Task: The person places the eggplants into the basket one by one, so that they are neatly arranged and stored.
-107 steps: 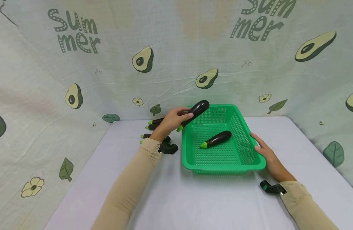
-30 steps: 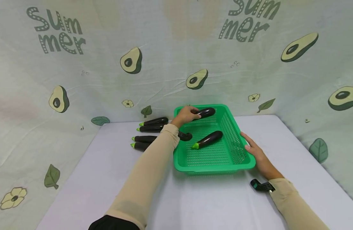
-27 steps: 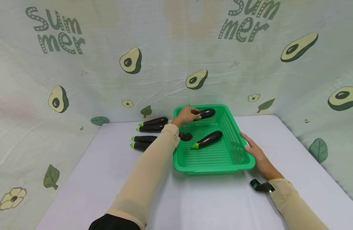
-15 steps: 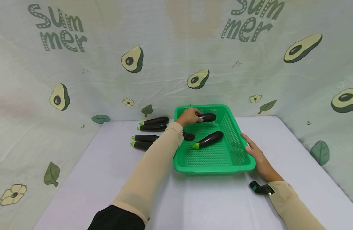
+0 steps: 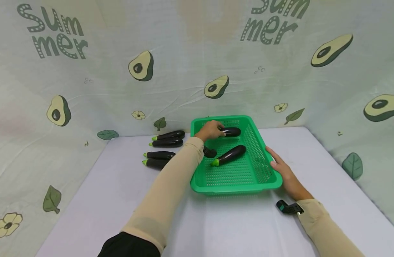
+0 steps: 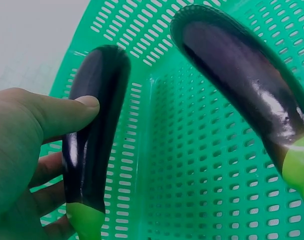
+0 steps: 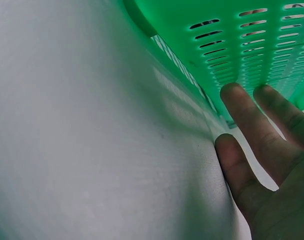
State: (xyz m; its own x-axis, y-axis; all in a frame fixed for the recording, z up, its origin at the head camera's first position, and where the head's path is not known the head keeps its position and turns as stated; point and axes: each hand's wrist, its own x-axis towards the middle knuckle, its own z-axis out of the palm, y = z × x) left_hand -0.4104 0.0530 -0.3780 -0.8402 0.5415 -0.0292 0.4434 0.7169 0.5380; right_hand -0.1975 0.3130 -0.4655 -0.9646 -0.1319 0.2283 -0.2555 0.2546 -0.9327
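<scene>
My left hand [image 5: 211, 130] grips a dark eggplant [image 5: 231, 132] by its side, at the far left inside the green basket [image 5: 235, 188]. In the left wrist view the thumb lies across that eggplant [image 6: 94, 150], with the fingers behind it and its green cap pointing down. A second eggplant [image 5: 231, 155] rests on the basket's floor, its green cap toward the left. At the basket's right side is my right hand [image 5: 287, 175], its thumb at the rim. In the right wrist view, the right hand's fingers [image 7: 257, 130] are straight and spread against the basket's outer wall.
Left of the basket, several more eggplants [image 5: 166, 142] lie on the white tabletop [image 5: 120, 189], caps to the left; my left forearm partly covers the nearer ones. A printed cloth [image 5: 177, 43] hangs behind the table. Each wrist wears a black band [image 5: 290, 207].
My left hand has carried an eggplant from above the basket's left rim down inside it, slightly lower still over the last second. My right hand stays at the basket's right side.
</scene>
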